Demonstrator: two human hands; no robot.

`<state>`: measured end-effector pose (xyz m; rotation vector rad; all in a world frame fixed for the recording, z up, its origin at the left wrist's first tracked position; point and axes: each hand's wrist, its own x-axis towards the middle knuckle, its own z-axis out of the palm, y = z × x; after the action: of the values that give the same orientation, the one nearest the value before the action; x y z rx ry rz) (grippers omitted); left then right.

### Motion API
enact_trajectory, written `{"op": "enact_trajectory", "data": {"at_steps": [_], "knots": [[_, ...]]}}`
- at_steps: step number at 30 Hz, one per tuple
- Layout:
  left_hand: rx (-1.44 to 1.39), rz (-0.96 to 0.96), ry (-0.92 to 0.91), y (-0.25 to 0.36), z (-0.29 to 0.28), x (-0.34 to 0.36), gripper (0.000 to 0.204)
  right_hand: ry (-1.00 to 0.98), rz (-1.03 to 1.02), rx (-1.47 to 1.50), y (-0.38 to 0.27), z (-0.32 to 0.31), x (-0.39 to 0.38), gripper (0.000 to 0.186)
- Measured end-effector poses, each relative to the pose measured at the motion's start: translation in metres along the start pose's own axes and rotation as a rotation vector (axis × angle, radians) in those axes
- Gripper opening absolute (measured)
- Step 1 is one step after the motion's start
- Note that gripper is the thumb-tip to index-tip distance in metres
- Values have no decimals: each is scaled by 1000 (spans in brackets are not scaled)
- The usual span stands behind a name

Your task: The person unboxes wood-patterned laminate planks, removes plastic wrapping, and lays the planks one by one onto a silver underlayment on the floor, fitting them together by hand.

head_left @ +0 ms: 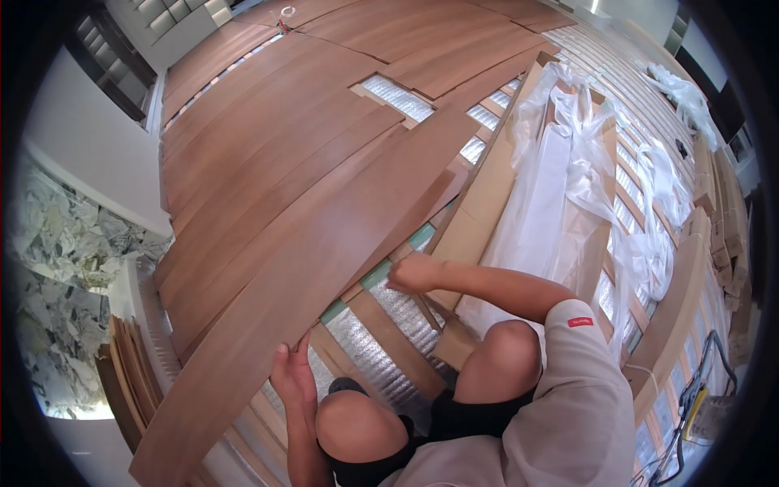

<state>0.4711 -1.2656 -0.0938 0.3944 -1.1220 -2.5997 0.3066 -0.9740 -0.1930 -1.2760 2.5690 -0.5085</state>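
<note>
A long reddish-brown floorboard (324,243) lies at a slant across the laid floor, its near end sticking out past it at lower left. My left hand (294,375) is closed on this board's near edge, thumb on top and fingers beneath. Beyond my knees, my right hand (414,273) is curled shut low over the battens, beside a green strip (376,274). Whatever its fingers hold, if anything, is hidden. Wooden battens (389,341) run over silver foil (357,345) just in front of me.
An opened cardboard box (479,215) with plastic film (560,162) lies at my right. Laid boards (268,122) stretch away, with a gap showing foil. Upright boards (134,357) lean at lower left. A long carton (673,300) and a black cable (718,349) lie far right.
</note>
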Motion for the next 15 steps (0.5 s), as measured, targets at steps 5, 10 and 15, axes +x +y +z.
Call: {"op": "enact_trajectory", "data": {"at_steps": [5, 10, 15], "knots": [[-109, -75, -14, -25, -25, 21, 54, -62, 217, -239, 44, 39, 30, 46], [-137, -175, 28, -58, -45, 21, 48, -586, 548, -382, 46, 39, 46, 36], [-230, -259, 62, -84, -80, 26, 50, -965, 591, -420, 74, 40, -39, 40]]}}
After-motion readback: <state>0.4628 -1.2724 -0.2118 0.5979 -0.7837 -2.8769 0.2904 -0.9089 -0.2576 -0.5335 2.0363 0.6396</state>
